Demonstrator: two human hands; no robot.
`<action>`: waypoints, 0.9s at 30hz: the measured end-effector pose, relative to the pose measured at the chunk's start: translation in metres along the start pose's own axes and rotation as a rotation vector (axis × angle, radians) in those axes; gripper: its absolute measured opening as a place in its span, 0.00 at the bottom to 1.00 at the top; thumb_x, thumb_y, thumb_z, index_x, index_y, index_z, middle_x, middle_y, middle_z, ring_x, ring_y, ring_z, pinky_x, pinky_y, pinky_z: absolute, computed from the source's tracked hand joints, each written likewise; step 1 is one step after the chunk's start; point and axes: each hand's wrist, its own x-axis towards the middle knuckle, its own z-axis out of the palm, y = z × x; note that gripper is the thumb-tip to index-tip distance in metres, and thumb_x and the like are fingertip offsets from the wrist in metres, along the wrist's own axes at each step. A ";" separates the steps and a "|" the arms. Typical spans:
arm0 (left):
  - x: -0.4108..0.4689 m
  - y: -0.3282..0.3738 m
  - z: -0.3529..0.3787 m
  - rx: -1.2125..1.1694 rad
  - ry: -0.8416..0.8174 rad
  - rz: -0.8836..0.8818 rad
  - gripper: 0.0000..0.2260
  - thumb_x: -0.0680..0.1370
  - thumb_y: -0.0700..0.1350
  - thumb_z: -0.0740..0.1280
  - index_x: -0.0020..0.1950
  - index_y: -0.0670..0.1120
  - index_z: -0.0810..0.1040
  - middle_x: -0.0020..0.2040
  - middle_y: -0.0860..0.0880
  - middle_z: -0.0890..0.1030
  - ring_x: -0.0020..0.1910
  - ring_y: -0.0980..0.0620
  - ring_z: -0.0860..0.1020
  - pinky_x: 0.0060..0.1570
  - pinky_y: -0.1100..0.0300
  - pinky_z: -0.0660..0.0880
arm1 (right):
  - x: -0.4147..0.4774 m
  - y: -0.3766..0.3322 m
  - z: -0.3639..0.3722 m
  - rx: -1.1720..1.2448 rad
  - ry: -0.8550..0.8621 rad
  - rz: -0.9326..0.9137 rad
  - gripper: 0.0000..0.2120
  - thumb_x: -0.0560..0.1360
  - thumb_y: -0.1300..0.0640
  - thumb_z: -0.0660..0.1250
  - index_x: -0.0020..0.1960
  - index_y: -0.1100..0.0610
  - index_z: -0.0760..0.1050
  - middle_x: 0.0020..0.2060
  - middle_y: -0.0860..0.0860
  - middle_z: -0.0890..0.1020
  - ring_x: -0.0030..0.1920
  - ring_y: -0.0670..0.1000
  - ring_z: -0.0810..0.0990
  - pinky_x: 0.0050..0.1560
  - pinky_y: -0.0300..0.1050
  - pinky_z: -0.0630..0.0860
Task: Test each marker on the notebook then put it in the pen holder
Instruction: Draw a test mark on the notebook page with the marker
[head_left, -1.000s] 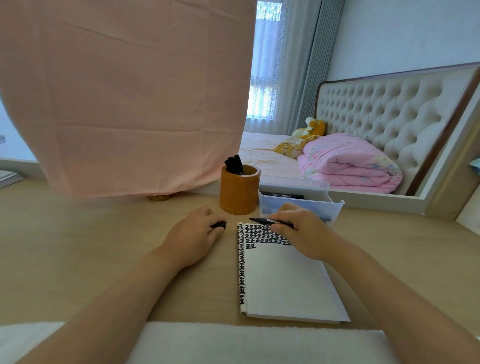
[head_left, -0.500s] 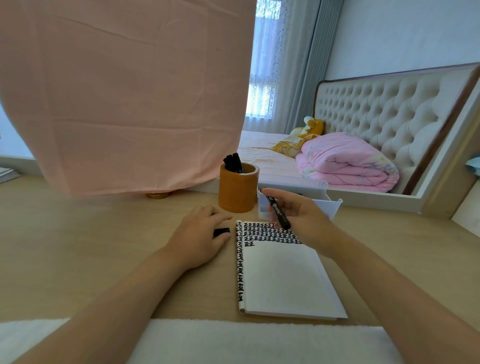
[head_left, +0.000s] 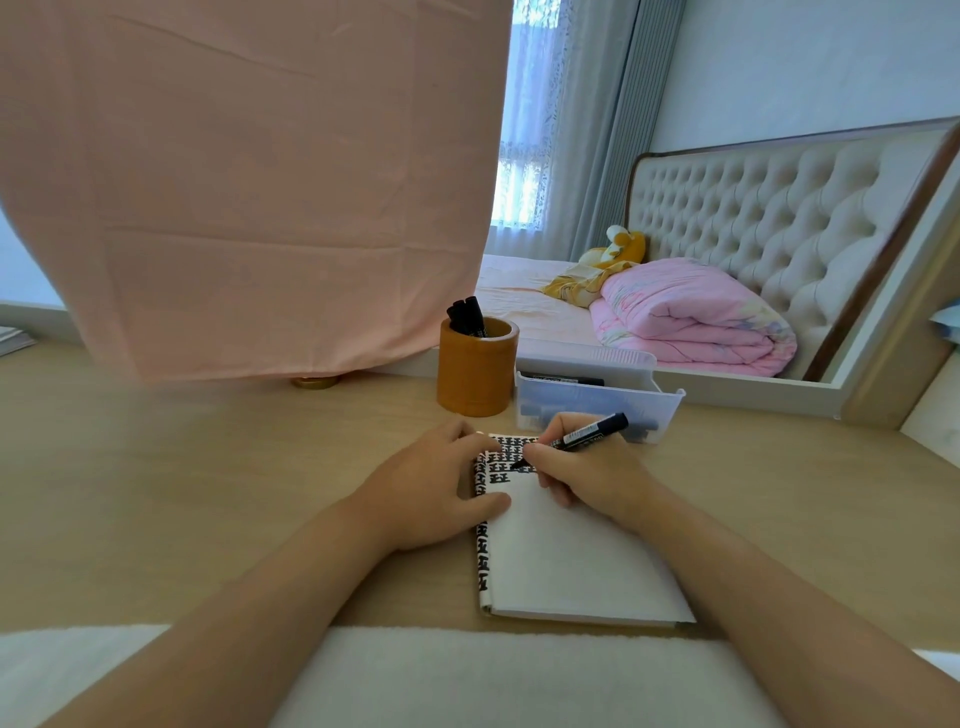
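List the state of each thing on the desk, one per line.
notebook: lying flat, top rows filled with black marks, rest blank.
marker: uncapped, gripped by the right hand, tip on the page.
pen holder: upright, black markers standing in it.
clear bin: upright, spare markers lying inside.
left hand: rests on the notebook's left edge, thumb on the page.

Wooden desk (head_left: 208, 493) with notebook (head_left: 566, 566), orange pen holder (head_left: 475, 376) and clear plastic bin (head_left: 597, 402)

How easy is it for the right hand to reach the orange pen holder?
Probably yes, easily. The right hand holds the marker over the notebook, and the pen holder stands just past the notebook's far corner. Nothing lies between; the left hand rests nearer, on the notebook's edge.
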 end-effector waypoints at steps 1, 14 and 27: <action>0.000 0.001 0.002 0.013 0.001 -0.007 0.27 0.74 0.65 0.65 0.71 0.58 0.70 0.62 0.61 0.67 0.48 0.61 0.70 0.49 0.61 0.72 | 0.000 0.000 0.000 -0.005 0.004 0.009 0.08 0.76 0.59 0.70 0.41 0.60 0.76 0.30 0.56 0.83 0.26 0.52 0.75 0.29 0.43 0.73; 0.005 0.003 0.006 0.049 -0.051 -0.057 0.27 0.75 0.65 0.63 0.72 0.58 0.70 0.67 0.60 0.65 0.64 0.59 0.67 0.61 0.57 0.71 | 0.003 0.008 0.002 -0.088 -0.020 0.003 0.08 0.73 0.57 0.73 0.39 0.57 0.77 0.30 0.49 0.82 0.30 0.45 0.77 0.33 0.43 0.73; 0.005 0.003 0.006 0.050 -0.055 -0.068 0.27 0.75 0.65 0.64 0.72 0.58 0.70 0.67 0.60 0.65 0.65 0.59 0.66 0.63 0.56 0.70 | 0.003 0.007 0.002 -0.177 -0.014 -0.080 0.11 0.72 0.59 0.74 0.35 0.52 0.74 0.34 0.48 0.81 0.34 0.41 0.76 0.33 0.34 0.71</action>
